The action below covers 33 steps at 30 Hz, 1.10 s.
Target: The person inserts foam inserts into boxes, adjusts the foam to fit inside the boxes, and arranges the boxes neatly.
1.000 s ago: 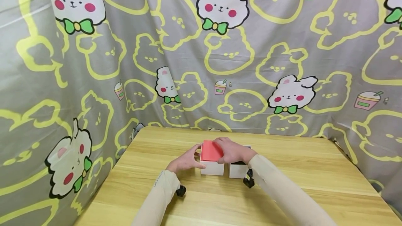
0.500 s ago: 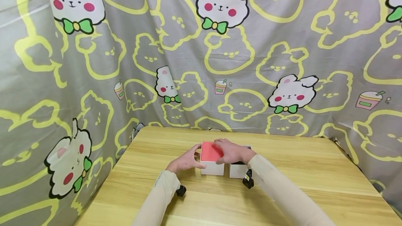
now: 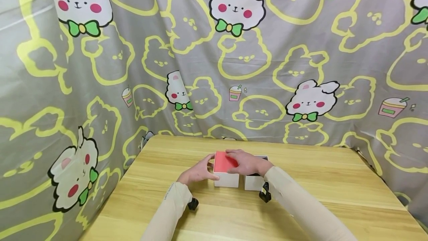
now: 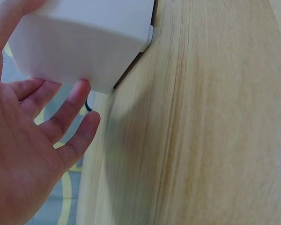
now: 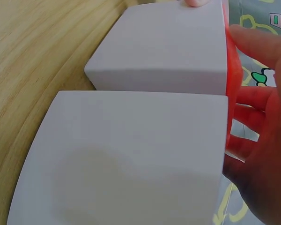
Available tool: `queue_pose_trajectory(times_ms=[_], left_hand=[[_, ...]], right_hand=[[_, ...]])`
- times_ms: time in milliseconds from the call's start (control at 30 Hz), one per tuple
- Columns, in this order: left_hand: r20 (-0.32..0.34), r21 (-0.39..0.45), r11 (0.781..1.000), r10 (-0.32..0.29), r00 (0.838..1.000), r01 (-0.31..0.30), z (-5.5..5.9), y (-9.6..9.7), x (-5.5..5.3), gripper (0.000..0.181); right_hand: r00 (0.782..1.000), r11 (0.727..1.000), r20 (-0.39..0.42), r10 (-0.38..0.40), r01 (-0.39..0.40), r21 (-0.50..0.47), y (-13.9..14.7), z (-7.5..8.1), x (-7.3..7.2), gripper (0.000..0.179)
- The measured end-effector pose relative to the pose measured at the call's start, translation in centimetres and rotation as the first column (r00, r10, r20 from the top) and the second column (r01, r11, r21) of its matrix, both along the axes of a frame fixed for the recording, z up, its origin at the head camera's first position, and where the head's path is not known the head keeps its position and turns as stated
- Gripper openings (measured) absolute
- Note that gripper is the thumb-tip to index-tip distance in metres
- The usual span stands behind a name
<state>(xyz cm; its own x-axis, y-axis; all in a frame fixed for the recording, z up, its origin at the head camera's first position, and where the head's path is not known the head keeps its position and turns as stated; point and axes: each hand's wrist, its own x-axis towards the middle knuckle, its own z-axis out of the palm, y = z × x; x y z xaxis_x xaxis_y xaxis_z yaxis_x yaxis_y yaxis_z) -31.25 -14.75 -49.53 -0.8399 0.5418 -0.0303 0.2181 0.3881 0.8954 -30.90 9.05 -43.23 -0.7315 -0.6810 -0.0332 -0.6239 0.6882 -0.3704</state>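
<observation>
A white box (image 3: 226, 180) stands mid-table with a red square sheet (image 3: 221, 162) over its top. My left hand (image 3: 200, 169) holds the box from the left, thumb at the near side and fingers at the far side. In the left wrist view, the fingertips meet the box's white wall (image 4: 79, 51). On the red sheet rests my right hand (image 3: 246, 162), its fingers spread and thumb toward the near edge. The right wrist view shows the red (image 5: 233, 65) rising slightly above the rim under the fingers. What lies under the sheet is hidden.
Just right of the first box stands a second white box (image 3: 253, 183) with a dark inside, partly covered by the right hand and wrist. A narrow gap separates the boxes. The wooden table (image 3: 227, 218) ends at a patterned curtain (image 3: 254, 66) behind.
The red sheet, tilted and offset a second ago, now lies lower and more level on the box. My right hand's fingers have shifted slightly over it. The left hand has stayed put.
</observation>
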Motion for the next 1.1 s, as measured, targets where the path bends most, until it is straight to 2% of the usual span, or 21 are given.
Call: queue_pose_trajectory(times_ms=[500,800,1100], left_hand=[[0.007,0.016,1.0,-0.009,1.0,0.009,0.12,0.05,-0.04,0.09],[0.013,0.018,1.0,-0.01,1.0,0.01,-0.07,-0.01,-0.05,0.091],[0.019,0.018,1.0,-0.007,1.0,0.006,-0.17,-0.01,-0.13,0.089]], right_hand=[[0.999,0.999,-0.029,0.037,-0.037,0.022,0.15,-0.13,0.02,0.062],[0.999,0.999,-0.026,0.039,-0.039,-0.006,0.31,-0.16,-0.06,0.056],[0.994,0.997,-0.088,0.07,-0.068,0.025,0.09,-0.28,-0.27,0.054]])
